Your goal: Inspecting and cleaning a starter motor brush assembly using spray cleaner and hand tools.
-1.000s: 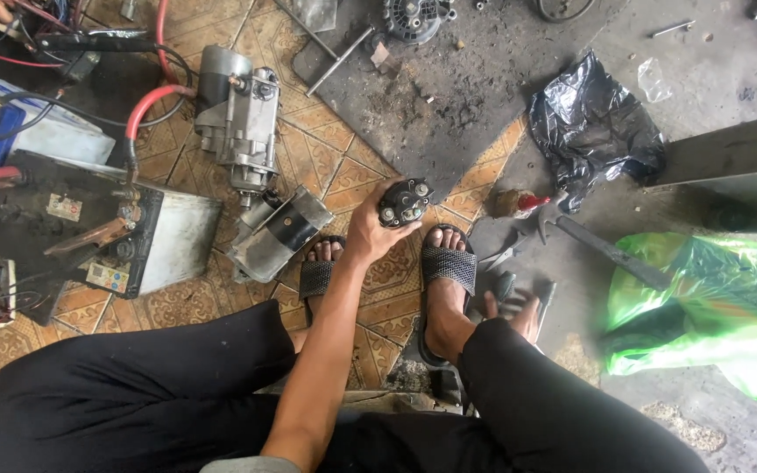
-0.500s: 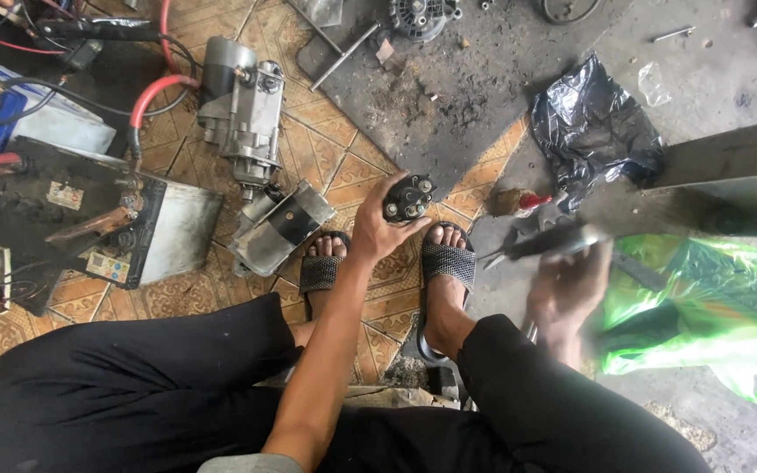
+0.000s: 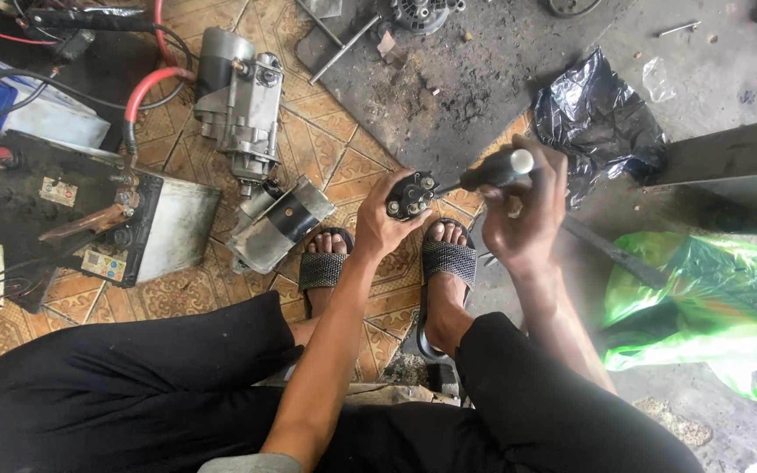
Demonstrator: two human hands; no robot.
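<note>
My left hand (image 3: 387, 229) grips a small black cylindrical motor part with metal terminals (image 3: 410, 194), held above my sandalled feet. A screwdriver with a black handle and pale butt end (image 3: 496, 171) is in my right hand (image 3: 523, 219); its metal tip touches the top of that part. Both hands are close together in the middle of the head view, over the tiled floor.
A grey starter motor (image 3: 238, 101) and a second motor housing (image 3: 278, 223) lie on the tiles to the left. A car battery (image 3: 107, 219) with red cables (image 3: 146, 88) sits at far left. A black bag (image 3: 597, 123) and green bag (image 3: 711, 298) lie right.
My right hand rose from beside my right knee with the screwdriver and brought its tip to the part in my left hand. The left hand stayed about where it was.
</note>
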